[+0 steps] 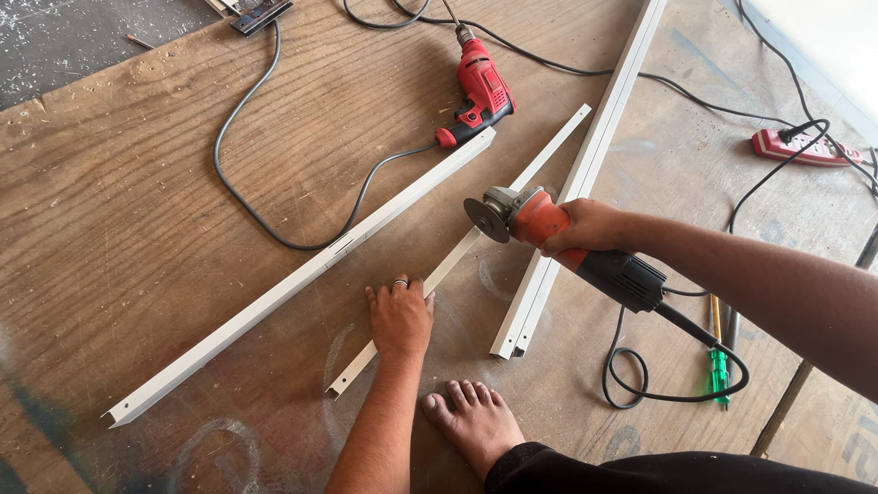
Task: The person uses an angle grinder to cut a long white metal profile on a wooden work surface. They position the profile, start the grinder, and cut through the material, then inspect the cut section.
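Grinder over a pinned white strip

The right hand (590,229) grips the grinder (558,240); the left hand (400,317) lies flat, hiding part of the strip (476,240). Bare board (137,210) lies left of the strip.

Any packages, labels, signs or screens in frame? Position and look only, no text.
No packages, signs or screens.
Label patch: on the red corded electric drill, top centre of the brown plywood board; small and dark.
Painted markings: board's lower right edge; faded white, cut off by the frame.
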